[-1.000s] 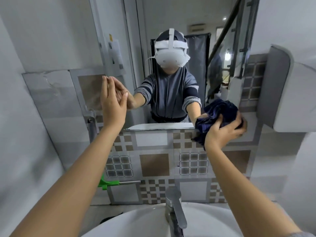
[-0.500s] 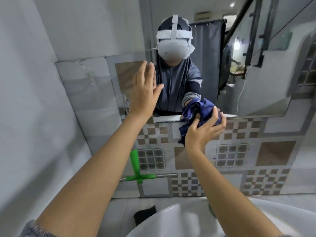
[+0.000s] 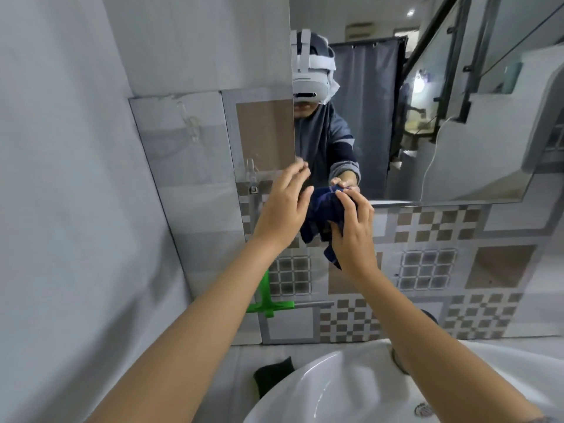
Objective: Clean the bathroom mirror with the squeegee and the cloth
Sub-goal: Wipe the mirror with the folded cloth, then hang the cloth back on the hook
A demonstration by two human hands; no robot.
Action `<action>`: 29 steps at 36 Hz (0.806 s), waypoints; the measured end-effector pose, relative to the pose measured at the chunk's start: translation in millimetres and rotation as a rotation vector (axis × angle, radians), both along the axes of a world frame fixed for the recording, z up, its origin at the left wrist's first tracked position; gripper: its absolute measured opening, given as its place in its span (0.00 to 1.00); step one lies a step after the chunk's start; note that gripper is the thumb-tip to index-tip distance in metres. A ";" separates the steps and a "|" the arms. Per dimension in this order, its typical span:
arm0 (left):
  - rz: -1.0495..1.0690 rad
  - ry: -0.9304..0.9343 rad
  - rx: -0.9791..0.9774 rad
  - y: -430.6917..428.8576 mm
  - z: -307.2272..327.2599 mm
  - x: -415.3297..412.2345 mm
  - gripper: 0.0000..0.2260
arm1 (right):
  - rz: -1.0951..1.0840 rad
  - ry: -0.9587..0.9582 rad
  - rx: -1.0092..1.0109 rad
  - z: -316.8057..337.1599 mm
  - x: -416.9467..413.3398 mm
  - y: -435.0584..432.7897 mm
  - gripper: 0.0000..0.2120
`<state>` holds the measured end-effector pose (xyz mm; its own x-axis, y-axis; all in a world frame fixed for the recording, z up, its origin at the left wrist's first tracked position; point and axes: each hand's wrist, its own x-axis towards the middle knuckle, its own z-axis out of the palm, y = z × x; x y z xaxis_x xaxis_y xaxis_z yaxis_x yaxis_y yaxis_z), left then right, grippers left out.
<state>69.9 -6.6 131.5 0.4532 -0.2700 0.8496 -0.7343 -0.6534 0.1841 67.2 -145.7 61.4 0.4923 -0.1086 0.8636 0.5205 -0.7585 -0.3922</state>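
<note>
We see the right hand clamped on a bunched dark blue cloth, fingers curled over its top at the lower left corner of the mirror, while the left hand sits just to the left of the cloth with its fingers spread loosely apart, thumb touching the fabric but gripping nothing that we can make out. Below the left hand, partly hidden behind that forearm, the green squeegee rests against the patterned tile wall, and nearer us, beneath both arms, lies the white sink.
</note>
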 end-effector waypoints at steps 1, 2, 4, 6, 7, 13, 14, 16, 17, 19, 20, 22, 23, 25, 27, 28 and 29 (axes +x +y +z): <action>-0.052 0.080 -0.013 -1.2 -5.3 -4.1 0.17 | 0.033 0.013 -0.007 3.2 -4.8 -3.1 0.24; -0.101 0.163 -0.025 -2.9 -9.7 -8.5 0.17 | 0.068 0.023 -0.023 6.1 -9.4 -6.4 0.24; -0.187 0.344 -0.068 -6.9 -14.0 -19.1 0.17 | 0.142 0.041 -0.065 12.5 -18.8 -13.8 0.23; -0.254 0.526 -0.122 -9.6 -15.5 -28.8 0.18 | 0.201 0.053 -0.122 19.8 -27.7 -22.2 0.21; -0.282 0.587 -0.146 -10.6 -16.3 -32.6 0.19 | 0.221 0.066 -0.146 23.7 -32.1 -26.6 0.21; -0.264 0.606 -0.275 -22.2 -10.4 -50.7 0.11 | 0.314 0.184 -0.263 44.4 -57.0 -51.9 0.23; -0.229 0.572 -0.277 -24.8 -8.2 -53.4 0.10 | 0.323 0.212 -0.267 47.5 -60.6 -55.0 0.24; -0.165 0.490 -0.273 -31.0 -3.3 -60.6 0.09 | 0.319 0.246 -0.261 52.9 -67.1 -60.1 0.26; -0.140 0.453 -0.277 -34.1 -0.9 -64.7 0.09 | 0.312 0.251 -0.253 55.1 -70.6 -61.9 0.27; -0.095 0.388 -0.285 -39.0 3.5 -73.6 0.09 | 0.305 0.256 -0.232 58.3 -78.2 -63.2 0.29; -0.076 0.358 -0.291 -40.6 5.6 -77.9 0.09 | 0.304 0.258 -0.219 59.2 -82.2 -63.2 0.30; -0.042 0.324 -0.316 -41.8 9.0 -87.0 0.09 | 0.312 0.274 -0.160 59.6 -90.2 -62.2 0.31; -0.022 0.317 -0.333 -41.5 10.4 -91.4 0.09 | 0.320 0.290 -0.105 59.5 -94.1 -61.6 0.32; 0.031 0.308 -0.375 -39.4 11.6 -99.5 0.09 | 0.340 0.327 0.034 59.1 -100.7 -59.8 0.30; 0.083 0.290 -0.421 -36.0 10.0 -106.4 0.09 | 0.336 0.331 0.126 57.8 -105.8 -56.5 0.25; 0.099 0.281 -0.437 -34.5 8.2 -109.9 0.09 | 0.339 0.328 0.153 56.6 -107.9 -53.9 0.23; 0.114 0.276 -0.444 -33.2 5.7 -114.1 0.09 | 0.354 0.326 0.175 55.7 -109.8 -50.5 0.20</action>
